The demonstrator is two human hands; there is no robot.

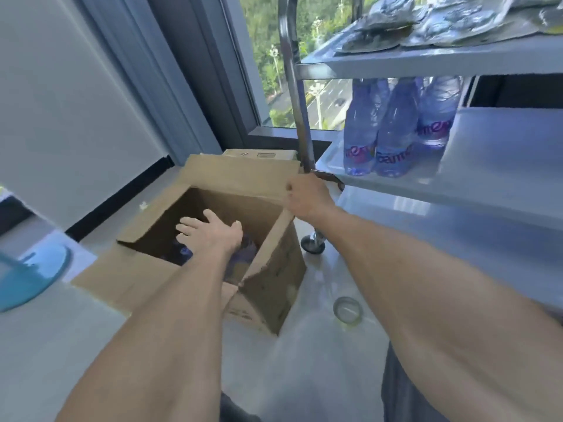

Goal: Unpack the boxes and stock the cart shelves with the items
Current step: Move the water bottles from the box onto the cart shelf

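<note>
Left hand (210, 236) is down inside the open cardboard box (274, 269), fingers spread and loose, palm down, grasping nothing that I can see; it hovers over or rests on the dark bottles (243, 260) at the bottom, and contact is too murky to call. Right hand (307, 197) is up at the box's far right corner, fingers curled around the top edge of the right flap (275, 239), holding it back. That flap stands upright; the far flap (240, 175) leans away toward the window (274, 56), and the left flap (152, 214) angles outward, so the mouth of the box is wide open.

The box sits on the pale floor (304, 360), just beside the cart (457, 190). The cart's steel post (300, 117) rises right behind the right hand, and a caster (313, 242) shows just past the box's right wall. On the middle shelf (502, 166) three clear water bottles (396, 129) stand upright, bunched at the left end, with bare shelf to their right. Silvery packets (441, 22) lie flat on the top shelf (426, 59).

A roll of clear tape (348, 310) lies on the floor near the box's front corner. A blue round object (27, 275) sits at the left edge, well apart from the box. A second carton (262, 154) peeks out behind it.
</note>
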